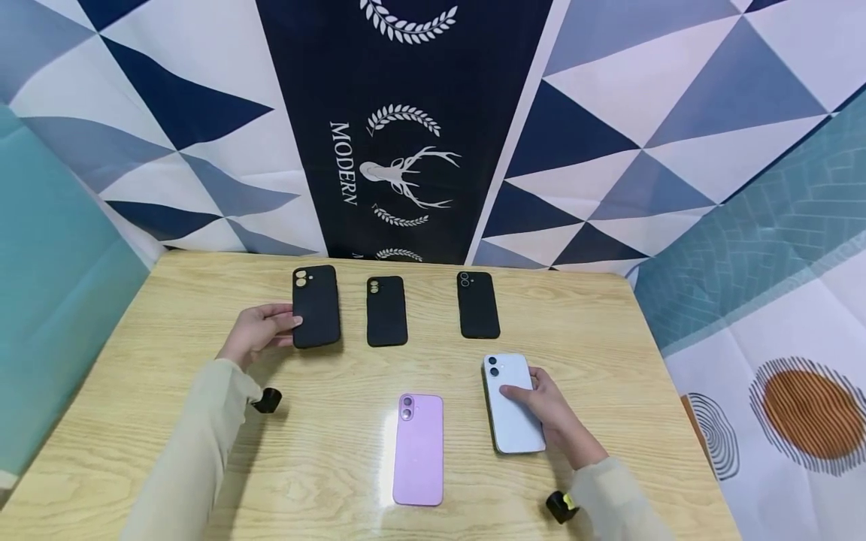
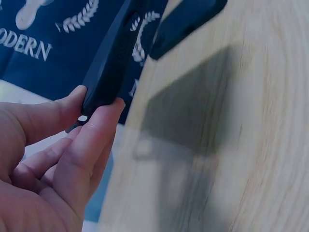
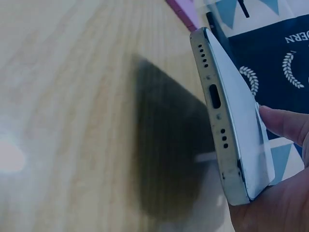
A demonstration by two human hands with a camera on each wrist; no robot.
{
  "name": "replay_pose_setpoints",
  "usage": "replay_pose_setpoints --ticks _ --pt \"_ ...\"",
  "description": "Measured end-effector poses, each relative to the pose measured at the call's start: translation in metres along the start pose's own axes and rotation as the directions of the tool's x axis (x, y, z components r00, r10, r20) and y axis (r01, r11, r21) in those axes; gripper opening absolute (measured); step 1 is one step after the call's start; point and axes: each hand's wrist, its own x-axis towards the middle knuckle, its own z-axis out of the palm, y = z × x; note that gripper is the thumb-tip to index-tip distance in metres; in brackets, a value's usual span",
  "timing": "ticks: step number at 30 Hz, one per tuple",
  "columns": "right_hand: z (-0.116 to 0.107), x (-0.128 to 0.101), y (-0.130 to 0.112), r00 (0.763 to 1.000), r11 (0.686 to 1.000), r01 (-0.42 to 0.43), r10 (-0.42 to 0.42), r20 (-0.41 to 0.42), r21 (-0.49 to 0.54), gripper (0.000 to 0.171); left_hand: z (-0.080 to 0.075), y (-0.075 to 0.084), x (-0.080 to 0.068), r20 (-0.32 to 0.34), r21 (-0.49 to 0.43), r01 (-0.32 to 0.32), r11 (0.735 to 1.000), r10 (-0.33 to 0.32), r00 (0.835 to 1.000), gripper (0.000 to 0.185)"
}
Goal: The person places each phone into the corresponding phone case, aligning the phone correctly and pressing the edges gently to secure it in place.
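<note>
My left hand (image 1: 255, 331) pinches the left edge of a black phone case (image 1: 315, 306) at the back left of the wooden table (image 1: 169, 391); the left wrist view shows thumb and fingers (image 2: 91, 140) on the case edge (image 2: 108, 67), lifted off the wood. My right hand (image 1: 551, 409) holds a pale blue-white phone (image 1: 510, 402), back side up, raised on one edge, with a finger on its back. In the right wrist view the phone's bottom edge (image 3: 217, 111) with its port is off the table.
Two more black cases (image 1: 386, 310) (image 1: 477, 304) lie in a row at the back. A pink phone (image 1: 419, 448) lies face down at front centre. A patterned cloth (image 1: 406, 128) hangs behind the table; the right table edge drops to a patterned floor.
</note>
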Motion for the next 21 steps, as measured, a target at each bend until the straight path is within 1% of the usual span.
replay_pose_setpoints --ticks 3,6,9,13,21 --pt "0.001 0.001 -0.007 1.000 1.000 -0.003 0.003 0.000 -0.001 0.069 0.006 0.002 -0.008 0.009 -0.022 -0.006 1.000 0.006 1.000 0.060" --pt "0.003 0.003 -0.014 1.000 1.000 0.001 -0.001 -0.003 -0.020 0.068 0.014 0.004 -0.015 0.024 -0.046 -0.027 0.999 0.028 0.999 0.060" --pt "0.006 0.005 -0.019 1.000 1.000 0.014 -0.014 -0.002 -0.024 0.068 0.022 0.007 -0.020 0.035 -0.048 -0.044 0.998 0.046 0.998 0.058" --pt "0.009 0.008 -0.025 1.000 0.999 0.027 -0.027 -0.002 -0.021 0.067 0.033 0.010 -0.026 0.044 -0.041 -0.049 0.998 0.051 0.998 0.057" --pt "0.016 0.009 -0.036 1.000 0.999 0.029 -0.029 -0.004 -0.029 0.066 0.057 0.012 -0.037 0.086 -0.046 -0.088 0.995 0.092 0.992 0.051"
